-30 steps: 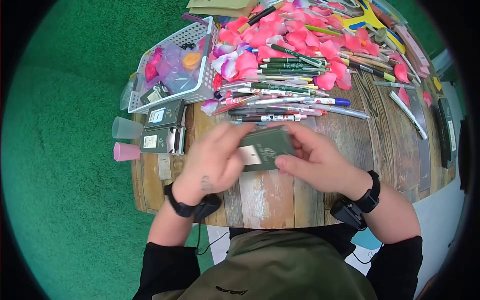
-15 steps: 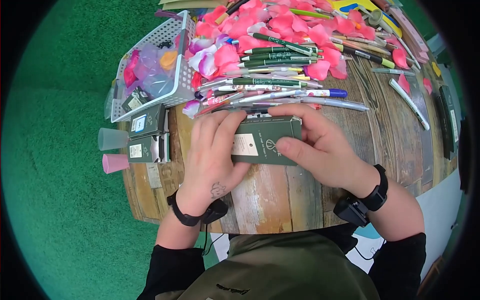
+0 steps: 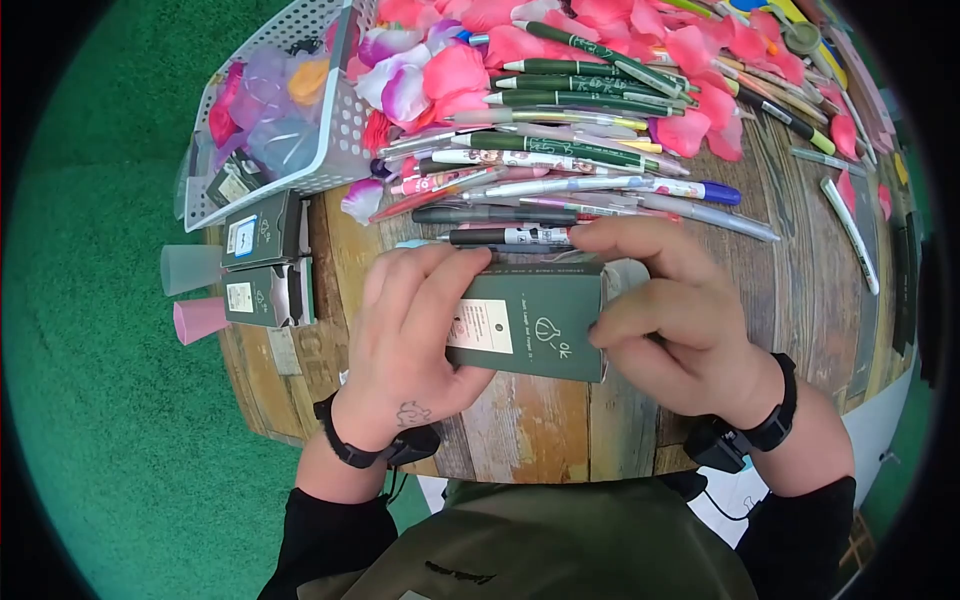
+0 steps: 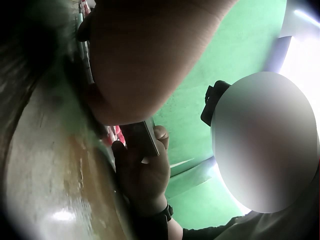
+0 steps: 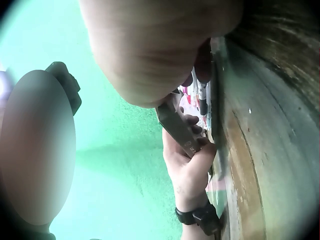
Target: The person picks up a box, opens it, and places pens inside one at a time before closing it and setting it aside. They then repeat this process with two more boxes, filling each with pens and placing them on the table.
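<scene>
A dark green cardboard box with a white label and a line-drawn logo is held over the near part of the table, between both hands. My left hand grips its left end, fingers over the far edge and thumb beneath. At the right end, my right hand has its thumb and curled index finger at the box's edge, by a pale end flap that stands out. The right wrist view shows the box tilted, with the left hand around its lower part. Its inside is hidden.
Several pens lie in a row beyond the box, among pink petals. On the left stand a white perforated basket, two dark green boxes, a clear cup and a pink cup. A white pen lies right.
The right hand's thumb has moved from the box's front face to its right end, where a pale flap now sticks out. The left hand keeps its grip. The head view has shifted closer.
</scene>
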A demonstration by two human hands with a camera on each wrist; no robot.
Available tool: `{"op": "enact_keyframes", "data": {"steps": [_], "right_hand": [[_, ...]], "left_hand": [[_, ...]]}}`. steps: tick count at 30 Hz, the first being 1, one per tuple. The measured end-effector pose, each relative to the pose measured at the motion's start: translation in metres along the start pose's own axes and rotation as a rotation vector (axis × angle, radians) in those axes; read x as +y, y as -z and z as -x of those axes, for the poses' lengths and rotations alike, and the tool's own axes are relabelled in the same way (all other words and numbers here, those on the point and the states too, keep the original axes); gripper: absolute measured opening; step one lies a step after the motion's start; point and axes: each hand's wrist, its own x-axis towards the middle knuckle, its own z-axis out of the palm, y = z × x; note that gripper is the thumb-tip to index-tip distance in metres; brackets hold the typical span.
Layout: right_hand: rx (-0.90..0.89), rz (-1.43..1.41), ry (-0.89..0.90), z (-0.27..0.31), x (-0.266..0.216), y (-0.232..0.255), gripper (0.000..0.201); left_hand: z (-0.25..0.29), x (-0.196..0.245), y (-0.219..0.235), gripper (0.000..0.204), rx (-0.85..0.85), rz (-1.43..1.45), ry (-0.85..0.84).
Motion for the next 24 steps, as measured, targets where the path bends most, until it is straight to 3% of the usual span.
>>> {"op": "enact_keyframes", "data": {"steps": [3,7,11,20,24], "right_hand": [[-0.03,0.048,-0.009,-0.002,0.0,0.005,0.02],[-0.042,0.019,-0.151,0.002,-0.007,0.007,0.021],[-0.068,0.163,-0.034,-0.009,-0.005,0.009,0.02],[-0.069,0.146,-0.059,-0.008,-0.006,0.009,0.06],[-0.2,0.186,-0.066,-0.013,-0.009,0.015,0.083]], "left_hand": [[0.001,0.0,0.0,0.068,0.009,-0.021,-0.004],[-0.001,-0.004,0.0,0.069,0.024,-0.034,-0.009],[0.0,-0.007,-0.001,0.071,0.029,-0.061,-0.03],[0.002,-0.006,0.005,0.068,0.09,-0.075,0.008],[0.0,-0.001,0.007,0.064,0.046,-0.025,0.017]]}}
